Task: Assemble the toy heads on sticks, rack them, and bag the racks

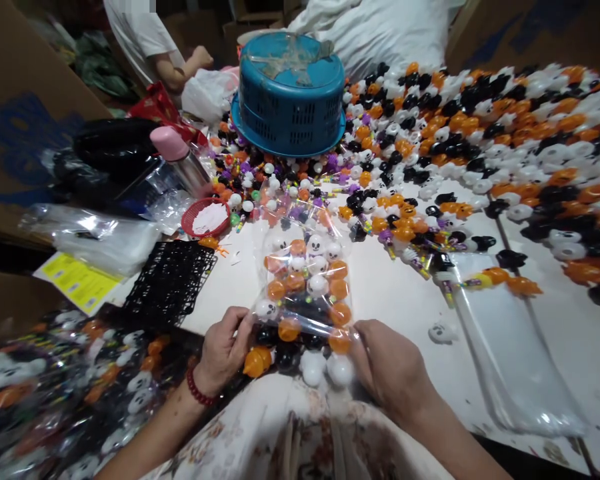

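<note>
A clear bag [307,323] filled with toys is held on the near side of the basket [291,107]. Its left edge is gripped by the left hand [229,348], its right edge by the right hand [391,360]. Loose toys [460,123] are heaped right of the basket; a flask [193,175] is stood to its left, and flat bags [523,360] are laid to its near right.

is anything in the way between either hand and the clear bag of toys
Nothing visible is: the left hand and the right hand both hold the clear bag directly, one at each side.
</note>
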A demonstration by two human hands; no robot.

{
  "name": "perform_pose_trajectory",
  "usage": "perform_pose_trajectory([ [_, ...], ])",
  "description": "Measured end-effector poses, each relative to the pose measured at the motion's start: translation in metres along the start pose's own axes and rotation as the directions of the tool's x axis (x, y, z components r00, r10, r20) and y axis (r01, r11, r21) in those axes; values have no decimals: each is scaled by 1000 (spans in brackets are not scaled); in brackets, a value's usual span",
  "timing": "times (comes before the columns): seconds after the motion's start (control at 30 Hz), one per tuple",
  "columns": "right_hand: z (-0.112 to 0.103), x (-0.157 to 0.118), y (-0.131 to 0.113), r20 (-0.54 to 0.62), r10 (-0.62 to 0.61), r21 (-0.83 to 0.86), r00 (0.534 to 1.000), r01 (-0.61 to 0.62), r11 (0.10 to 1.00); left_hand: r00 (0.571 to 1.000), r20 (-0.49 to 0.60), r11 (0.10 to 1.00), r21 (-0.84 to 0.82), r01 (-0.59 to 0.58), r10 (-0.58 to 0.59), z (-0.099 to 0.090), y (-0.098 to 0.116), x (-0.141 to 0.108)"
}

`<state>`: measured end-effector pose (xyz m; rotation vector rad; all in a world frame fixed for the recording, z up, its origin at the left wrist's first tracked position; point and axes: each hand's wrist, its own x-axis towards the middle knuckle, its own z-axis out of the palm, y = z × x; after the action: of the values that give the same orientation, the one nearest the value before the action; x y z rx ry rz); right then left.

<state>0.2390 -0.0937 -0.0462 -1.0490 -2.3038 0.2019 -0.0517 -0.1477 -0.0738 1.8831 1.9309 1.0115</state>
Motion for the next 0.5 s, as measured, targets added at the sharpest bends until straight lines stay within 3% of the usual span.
perform_pose_trajectory([
  [0.1,-13,2,-8,4,-136,-51,991,136,989,974,29,966,122,-228,227,-14,2,-4],
  [0.2,-24,1,-15,41,-214,-75,976,216,973,935,109,928,130,-350,337,-27,4,-9],
  [0.37,-30,-11,-25,128,-231,-24,964,236,971,906,203,917,73,-391,370,-45,10,-15],
  [0.5,-43,-17,-31,284,-143,117,948,113,987,913,251,939,37,-342,322,-58,16,-24],
])
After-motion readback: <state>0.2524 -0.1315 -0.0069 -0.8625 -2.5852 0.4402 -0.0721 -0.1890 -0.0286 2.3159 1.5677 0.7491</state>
